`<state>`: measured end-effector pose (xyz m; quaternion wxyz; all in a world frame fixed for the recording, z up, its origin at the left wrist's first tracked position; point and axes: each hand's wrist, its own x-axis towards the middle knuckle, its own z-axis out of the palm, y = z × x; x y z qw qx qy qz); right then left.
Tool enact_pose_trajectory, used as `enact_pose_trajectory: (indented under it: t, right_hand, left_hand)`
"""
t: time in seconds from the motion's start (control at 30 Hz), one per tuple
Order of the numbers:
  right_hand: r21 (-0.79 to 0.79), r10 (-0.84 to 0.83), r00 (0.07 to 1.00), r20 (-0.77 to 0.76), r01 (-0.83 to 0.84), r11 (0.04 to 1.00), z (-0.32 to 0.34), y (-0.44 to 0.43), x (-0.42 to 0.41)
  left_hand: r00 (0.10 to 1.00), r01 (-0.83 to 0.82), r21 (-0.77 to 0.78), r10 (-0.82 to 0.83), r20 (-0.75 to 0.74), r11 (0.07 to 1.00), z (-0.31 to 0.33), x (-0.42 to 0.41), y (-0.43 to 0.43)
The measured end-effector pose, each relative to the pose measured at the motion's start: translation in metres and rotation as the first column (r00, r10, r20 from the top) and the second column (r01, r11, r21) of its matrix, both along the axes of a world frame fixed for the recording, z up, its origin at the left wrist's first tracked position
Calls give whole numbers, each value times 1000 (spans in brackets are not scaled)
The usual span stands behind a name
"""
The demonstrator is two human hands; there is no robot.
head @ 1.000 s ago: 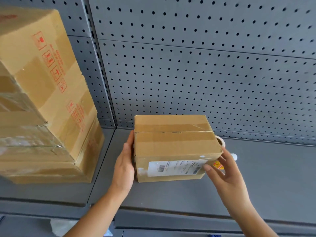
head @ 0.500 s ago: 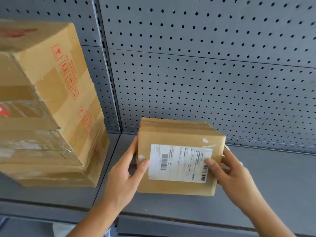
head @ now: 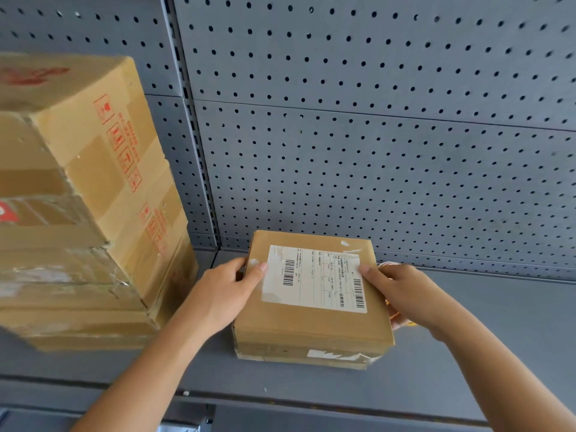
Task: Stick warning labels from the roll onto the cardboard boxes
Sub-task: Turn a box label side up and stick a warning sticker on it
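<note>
Small cardboard box [head: 311, 325] lies flat on the grey shelf [head: 483, 344], broad face up. White shipping label [head: 313, 279] with barcodes is stuck on the upper part of that face. Box is closed; contents cannot be seen. A torn white scrap of tape or paper shows on its near side edge.

Left hand [head: 218, 294] is at the box's left edge, thumb lying on the top face by the corner of the shipping label, the other fingers hidden down the side. Grip wrapped around the box edge.

Right hand [head: 405, 294] is at the right edge, thumb tip resting on the top face at the label's right margin, fingers curled behind the box side. Grip likewise closed over the box. A pale ring, probably the label roll [head: 388, 265], peeks out just behind the right hand's knuckles; a bit of yellow-orange shows below the hand at the box's right side. Whether the hand also holds the roll, cannot tell.

Stack of big boxes [head: 93, 213] stands on the shelf to the left, near the small box but apart from it. Red handling symbols printed on their right-hand sides; clear tape across the fronts. All closed. A red sticker [head: 6, 212] shows at the far left edge.

Pegboard wall [head: 374, 151] backs the shelf.
</note>
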<state>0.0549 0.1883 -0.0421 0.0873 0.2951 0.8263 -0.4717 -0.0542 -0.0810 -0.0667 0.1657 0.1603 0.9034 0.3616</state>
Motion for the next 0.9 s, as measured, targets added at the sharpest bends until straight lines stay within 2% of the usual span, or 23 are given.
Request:
enact_pose_trajectory:
  t: [0.1,0.3,0.4,0.5,0.6,0.7,0.77,0.83,0.87,0.9]
  right_hand:
    - [-14,5,1000,31,-4,1000,-8,0,-7]
    - [54,6,1000,-22,-5,999,-25,9,-4]
    - [228,-62,989,-135,92,969,-26,23,10]
    - [446,-85,957,-276,205,871,-35,54,33]
    - [570,26,994,-107,40,820,-54,81,55]
    - [593,119,989,86,-146,792,-66,85,64]
    - [678,162,972,170,-235,697,-74,82,64]
    - [758,180,963,200,-268,595,-80,81,63]
    - [770,180,967,181,-253,585,-81,81,62]
    - [753,155,977,145,-210,624,-78,79,62]
  left_hand:
    - [999,8,-61,-6,34,998,-5,-2,2]
    - [999,-34,-83,35,19,996,-10,-3,0]
    - [998,-63,-109,60,-30,992,-10,0,-1]
    - [993,-94,-113,85,-81,989,-7,4,-3]
    - [978,-108,-85,90,-190,991,-1,8,0]
    - [949,-107,18,107,-297,994,7,13,7]
    - [935,-78,104,109,-337,992,11,14,13]
    - [918,-18,161,80,-389,987,14,16,20]
    - [905,10,177,67,-421,984,16,17,25]
    - [894,32,195,60,-445,980,18,19,30]
